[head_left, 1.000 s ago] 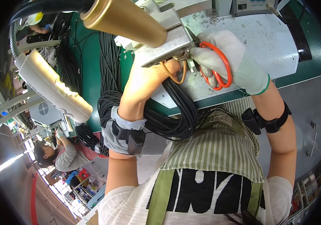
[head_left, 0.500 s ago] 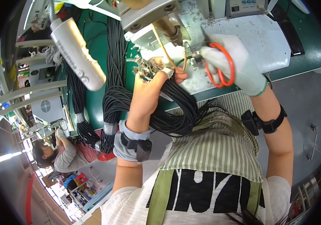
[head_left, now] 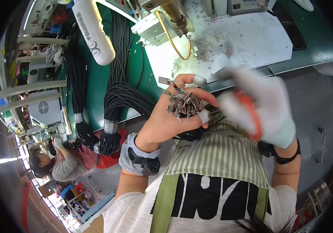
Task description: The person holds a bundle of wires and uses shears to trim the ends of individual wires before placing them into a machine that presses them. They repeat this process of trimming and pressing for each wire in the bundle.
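My left hand (head_left: 170,118) is bare and cupped around a bunch of black cable ends (head_left: 183,104) with small metal terminals that fan out above the palm. Taped fingertips press on the bunch. My right hand (head_left: 259,106), in a white glove and blurred by motion, is beside the bunch on the right. It grips orange-handled scissors (head_left: 252,112). Both hands are raised above my striped shirt, short of the green workbench (head_left: 314,54). The black cable bundle (head_left: 191,134) runs down under my left hand.
A white mat (head_left: 252,35) with wire scraps covers the bench, with a brass-nosed press machine (head_left: 172,15) and yellow hose at its far side. Thick black cable coils (head_left: 116,105) hang off the bench's left. A white cylinder (head_left: 92,31) hangs above. Another person (head_left: 57,163) works at lower left.
Both hands have come back from the machine toward my chest. My left hand has turned palm up, showing the cable ends. My gloved right hand moves fast and is blurred.
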{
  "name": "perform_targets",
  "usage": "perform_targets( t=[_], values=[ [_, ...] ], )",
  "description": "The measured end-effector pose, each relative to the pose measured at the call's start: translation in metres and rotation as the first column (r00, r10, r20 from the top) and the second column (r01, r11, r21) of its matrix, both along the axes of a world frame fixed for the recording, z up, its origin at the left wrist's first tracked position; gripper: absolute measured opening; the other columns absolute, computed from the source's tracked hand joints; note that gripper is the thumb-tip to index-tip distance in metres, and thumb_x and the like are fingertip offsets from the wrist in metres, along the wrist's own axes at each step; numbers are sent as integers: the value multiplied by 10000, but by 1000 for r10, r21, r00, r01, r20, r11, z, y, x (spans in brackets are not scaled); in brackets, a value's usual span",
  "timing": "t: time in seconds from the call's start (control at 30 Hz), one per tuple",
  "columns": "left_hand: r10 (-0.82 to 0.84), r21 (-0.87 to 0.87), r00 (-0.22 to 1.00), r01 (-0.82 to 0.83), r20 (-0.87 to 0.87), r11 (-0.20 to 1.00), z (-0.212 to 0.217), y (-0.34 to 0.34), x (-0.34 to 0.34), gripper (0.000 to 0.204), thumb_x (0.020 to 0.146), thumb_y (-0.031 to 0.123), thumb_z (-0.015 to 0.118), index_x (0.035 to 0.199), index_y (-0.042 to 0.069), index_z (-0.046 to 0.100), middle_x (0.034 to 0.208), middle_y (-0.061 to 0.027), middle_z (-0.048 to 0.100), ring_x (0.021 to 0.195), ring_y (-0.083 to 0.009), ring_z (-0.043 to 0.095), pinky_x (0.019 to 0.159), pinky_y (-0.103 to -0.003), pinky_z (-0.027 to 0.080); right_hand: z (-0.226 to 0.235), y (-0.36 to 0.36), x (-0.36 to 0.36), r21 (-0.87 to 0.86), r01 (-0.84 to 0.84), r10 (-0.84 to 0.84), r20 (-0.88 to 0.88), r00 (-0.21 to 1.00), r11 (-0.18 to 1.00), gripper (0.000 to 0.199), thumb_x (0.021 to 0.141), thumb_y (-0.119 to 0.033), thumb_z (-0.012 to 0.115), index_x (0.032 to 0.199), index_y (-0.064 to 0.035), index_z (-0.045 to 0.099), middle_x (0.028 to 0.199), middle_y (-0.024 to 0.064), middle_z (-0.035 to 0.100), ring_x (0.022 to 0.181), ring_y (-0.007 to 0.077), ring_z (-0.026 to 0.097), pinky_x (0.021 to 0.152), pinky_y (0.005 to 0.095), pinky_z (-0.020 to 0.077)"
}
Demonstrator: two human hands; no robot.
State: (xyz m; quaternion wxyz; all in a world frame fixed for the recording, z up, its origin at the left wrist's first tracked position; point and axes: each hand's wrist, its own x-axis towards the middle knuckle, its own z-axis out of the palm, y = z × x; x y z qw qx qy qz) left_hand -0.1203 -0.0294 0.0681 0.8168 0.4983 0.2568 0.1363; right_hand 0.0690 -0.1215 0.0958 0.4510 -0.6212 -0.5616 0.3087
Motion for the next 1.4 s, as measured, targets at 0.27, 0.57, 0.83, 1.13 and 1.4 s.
perform_targets(
  t=[0.27, 0.57, 0.83, 1.13, 1.4],
  values=[
    [-44, 71, 993, 52, -112, 996, 10, -9, -10, 375, 779, -39, 632, 1102, 31, 456, 1062, -112, 591, 831, -150, 632, 696, -258, 505, 15, 10, -5, -383, -205, 34, -408, 912, 901, 201, 847, -195, 581, 805, 2, 583, 551, 66, 531, 489, 107, 542, 460, 264, 405],
    [128, 657, 991, -72, -38, 751, 5, -17, -1, 346, 765, -68, 648, 1078, 1, 515, 903, -32, 618, 786, -74, 574, 681, -218, 462, -9, -10, -14, -152, 8, -64, -367, 928, 988, 233, 874, -168, 551, 700, -13, 530, 522, 17, 522, 395, 77, 478, 378, 236, 375],
    [45, 753, 999, -45, 20, 657, 5, -22, 5, 208, 846, -34, 580, 1049, -8, 540, 910, -101, 629, 775, -130, 604, 667, -251, 488, -10, -17, 6, -307, -183, -71, -663, 746, 934, 193, 873, -140, 547, 747, 4, 521, 535, 23, 516, 415, 74, 497, 379, 225, 391],
    [85, 455, 996, -86, 23, 887, 5, -28, 9, 197, 873, -27, 560, 1066, -3, 530, 857, -94, 640, 752, -135, 614, 660, -244, 504, -5, -19, 10, -279, -206, -10, -616, 787, 938, 214, 874, -171, 561, 760, 6, 521, 557, 22, 531, 430, 59, 507, 390, 221, 408],
    [258, 376, 955, -186, -148, 907, 4, -26, 18, 184, 786, -24, 665, 941, -10, 565, 813, -3, 598, 668, -27, 520, 597, -179, 439, -14, -23, 0, -44, -4, 11, 157, 988, 999, 124, 753, -84, 595, 858, -18, 593, 592, 71, 555, 495, 142, 564, 535, 281, 493]
  ],
)
